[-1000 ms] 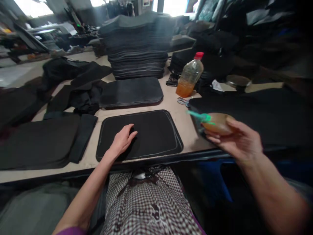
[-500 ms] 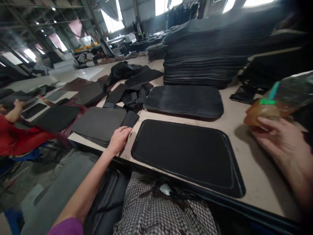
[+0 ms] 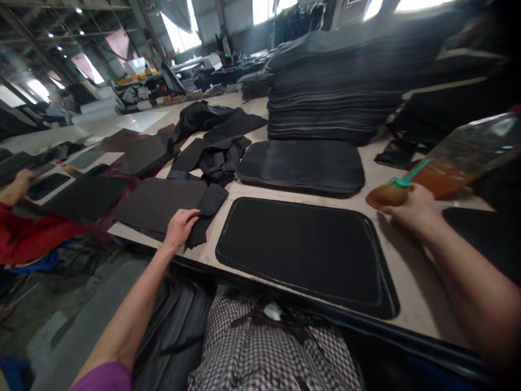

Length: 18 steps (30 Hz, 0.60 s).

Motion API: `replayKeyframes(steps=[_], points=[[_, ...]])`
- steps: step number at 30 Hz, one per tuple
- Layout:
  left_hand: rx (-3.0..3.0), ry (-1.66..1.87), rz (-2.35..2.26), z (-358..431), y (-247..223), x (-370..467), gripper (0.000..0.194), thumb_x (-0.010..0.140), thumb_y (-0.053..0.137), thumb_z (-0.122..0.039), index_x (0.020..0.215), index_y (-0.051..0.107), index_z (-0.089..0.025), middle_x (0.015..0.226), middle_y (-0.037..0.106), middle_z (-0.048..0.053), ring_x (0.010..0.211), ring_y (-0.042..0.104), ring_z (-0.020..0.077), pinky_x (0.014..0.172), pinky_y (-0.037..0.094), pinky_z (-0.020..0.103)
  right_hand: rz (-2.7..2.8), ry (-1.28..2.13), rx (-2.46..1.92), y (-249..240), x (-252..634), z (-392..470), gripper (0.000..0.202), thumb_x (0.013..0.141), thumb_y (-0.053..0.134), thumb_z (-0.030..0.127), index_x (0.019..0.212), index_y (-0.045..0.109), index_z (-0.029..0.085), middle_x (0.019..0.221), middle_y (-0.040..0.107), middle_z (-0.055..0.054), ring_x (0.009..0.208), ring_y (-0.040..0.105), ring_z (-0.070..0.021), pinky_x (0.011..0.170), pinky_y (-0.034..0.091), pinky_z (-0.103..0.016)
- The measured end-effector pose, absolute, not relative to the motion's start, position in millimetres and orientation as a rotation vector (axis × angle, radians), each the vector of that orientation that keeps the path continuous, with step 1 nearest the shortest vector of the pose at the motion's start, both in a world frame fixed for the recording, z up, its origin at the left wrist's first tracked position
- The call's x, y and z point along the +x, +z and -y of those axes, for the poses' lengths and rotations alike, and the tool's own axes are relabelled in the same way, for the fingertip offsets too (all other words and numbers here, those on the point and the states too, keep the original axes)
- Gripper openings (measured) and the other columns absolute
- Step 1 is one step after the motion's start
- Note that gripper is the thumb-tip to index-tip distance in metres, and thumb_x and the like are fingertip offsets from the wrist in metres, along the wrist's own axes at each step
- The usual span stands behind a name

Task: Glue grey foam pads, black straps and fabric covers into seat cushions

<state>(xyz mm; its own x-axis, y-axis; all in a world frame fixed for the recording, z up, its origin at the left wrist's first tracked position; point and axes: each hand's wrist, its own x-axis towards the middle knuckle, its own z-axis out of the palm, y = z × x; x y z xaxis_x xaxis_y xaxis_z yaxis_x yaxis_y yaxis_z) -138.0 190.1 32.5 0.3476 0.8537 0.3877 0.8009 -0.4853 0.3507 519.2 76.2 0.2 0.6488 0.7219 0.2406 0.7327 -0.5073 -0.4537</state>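
Note:
My left hand (image 3: 182, 227) is closed at the corner of a folded black fabric piece (image 3: 214, 200), which lies against a stack of dark grey sheets (image 3: 163, 201). My right hand (image 3: 417, 209) grips a brush (image 3: 386, 195) with a wide brown head and a green binding and handle, held above the table. Behind that hand, a clear plastic bottle (image 3: 443, 179) lies tilted with amber liquid inside. In front of me a black rounded panel (image 3: 301, 252) lies flat, with a glossy line along its border. Beyond it sits a low pile of similar panels (image 3: 301, 165).
A tall stack of black sheets (image 3: 325, 103) stands at the back. Black scraps (image 3: 222, 160) lie in the middle. At far left a co-worker's red sleeve (image 3: 36, 222) and hand (image 3: 18, 182) are at the same table, near another brush (image 3: 69, 169). The table's front edge (image 3: 285, 296) is close to me.
My left hand has moved left with the black fabric piece, now folded over the grey sheets. My right hand has brought the brush left, away from the bottle.

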Motion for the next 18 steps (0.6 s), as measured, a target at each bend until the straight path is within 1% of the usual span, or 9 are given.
replayKeyframes(steps=[2,3,5,6,8,10,12,15,18], points=[[2.236,1.050,-1.540,-193.9,44.4,-134.8,0.029,0.094,0.064,-0.036,0.119,0.073,-0.023,0.112,0.073,0.007,0.098,0.068,0.0212,0.093,0.053,0.036,1.230,-0.208,-2.275,25.5,493.4,-59.4,0.067,0.088,0.074,0.032,0.140,0.052,-0.004,0.136,0.054,-0.035,0.128,0.052,-0.0313,0.095,0.039,-0.042],[2.130,1.162,-1.526,-194.3,53.0,-130.5,0.031,0.094,0.065,-0.037,0.120,0.072,-0.022,0.111,0.073,0.006,0.096,0.068,0.0202,0.091,0.054,0.034,1.280,-0.276,-2.156,38.7,476.7,-49.1,0.063,0.093,0.068,0.030,0.145,0.049,0.001,0.143,0.051,-0.032,0.136,0.046,-0.0299,0.101,0.036,-0.042],[2.020,1.353,-1.466,-189.2,74.8,-115.0,0.034,0.093,0.066,-0.038,0.121,0.070,-0.019,0.109,0.073,0.007,0.095,0.068,0.0188,0.087,0.055,0.032,1.239,-0.083,-1.953,62.4,436.7,-27.6,0.049,0.094,0.067,0.031,0.138,0.059,0.011,0.131,0.063,-0.022,0.121,0.057,-0.0248,0.097,0.041,-0.038],[2.027,1.427,-1.426,-182.7,87.1,-103.7,0.034,0.094,0.066,-0.038,0.121,0.070,-0.018,0.110,0.072,0.007,0.096,0.068,0.0184,0.087,0.056,0.031,1.211,0.151,-1.859,71.8,414.0,-17.6,0.038,0.096,0.065,0.037,0.127,0.067,0.016,0.122,0.069,-0.018,0.110,0.063,-0.0233,0.095,0.044,-0.038],[2.155,1.504,-1.323,-161.2,111.2,-74.9,0.031,0.096,0.064,-0.034,0.122,0.069,-0.019,0.113,0.072,0.007,0.099,0.069,0.0177,0.091,0.056,0.031,1.171,0.749,-1.557,83.9,366.7,-1.0,0.042,0.096,0.061,0.055,0.110,0.074,0.017,0.112,0.073,-0.015,0.101,0.068,-0.0252,0.089,0.051,-0.040],[2.408,1.467,-1.130,-129.9,129.4,-41.4,0.025,0.097,0.063,-0.024,0.121,0.069,-0.021,0.114,0.073,0.005,0.103,0.069,0.0170,0.096,0.055,0.032,1.037,1.287,-1.313,87.4,322.4,9.8,0.054,0.094,0.058,0.066,0.109,0.076,0.017,0.119,0.072,-0.016,0.109,0.069,-0.0288,0.094,0.054,-0.043],[2.704,1.327,-0.745,-93.1,137.4,-8.8,0.030,0.096,0.061,-0.013,0.124,0.067,-0.020,0.115,0.073,0.006,0.107,0.068,0.0173,0.098,0.055,0.034,0.871,1.607,-1.103,84.7,288.0,15.4,0.065,0.092,0.054,0.074,0.113,0.076,0.016,0.127,0.070,-0.017,0.118,0.066,-0.0307,0.103,0.052,-0.045],[3.024,1.065,-0.155,-37.9,131.5,28.1,0.032,0.096,0.058,-0.010,0.128,0.064,-0.010,0.118,0.074,0.012,0.109,0.068,0.0228,0.091,0.058,0.039,0.667,1.717,-0.935,77.1,261.2,21.5,0.065,0.091,0.057,0.074,0.119,0.074,0.017,0.131,0.069,-0.016,0.123,0.065,-0.0299,0.108,0.051,-0.046],[3.088,0.960,0.049,3.8,116.9,45.1,0.022,0.097,0.059,-0.015,0.115,0.069,-0.007,0.110,0.076,0.011,0.097,0.070,0.0220,0.077,0.059,0.036,0.562,1.657,-0.960,71.7,251.6,34.3,0.047,0.090,0.072,0.054,0.118,0.074,0.016,0.125,0.072,-0.016,0.119,0.067,-0.0296,0.108,0.051,-0.045]])
